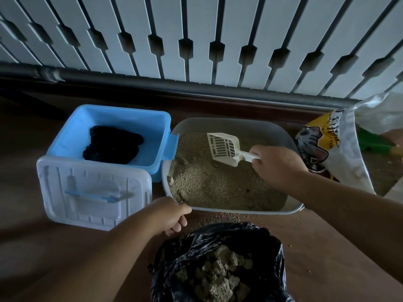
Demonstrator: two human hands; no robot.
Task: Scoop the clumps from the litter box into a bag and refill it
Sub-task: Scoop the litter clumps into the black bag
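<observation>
A grey litter box (231,123) full of tan litter (218,184) sits on the floor in the middle. My right hand (277,166) grips the handle of a white slotted scoop (224,148), whose empty blade is raised over the litter at the far side. My left hand (172,214) holds the box's near left rim. In front of the box, an open black bag (220,238) holds several tan clumps (218,277). A small clump (170,180) lies at the litter's left edge.
A blue storage bin (113,118) with dark bags inside stands left of the box, its white lid (93,188) leaning in front. A yellow and white litter sack (322,147) lies to the right. Spilled grains (218,216) dot the floor. A white slatted railing (196,40) runs behind.
</observation>
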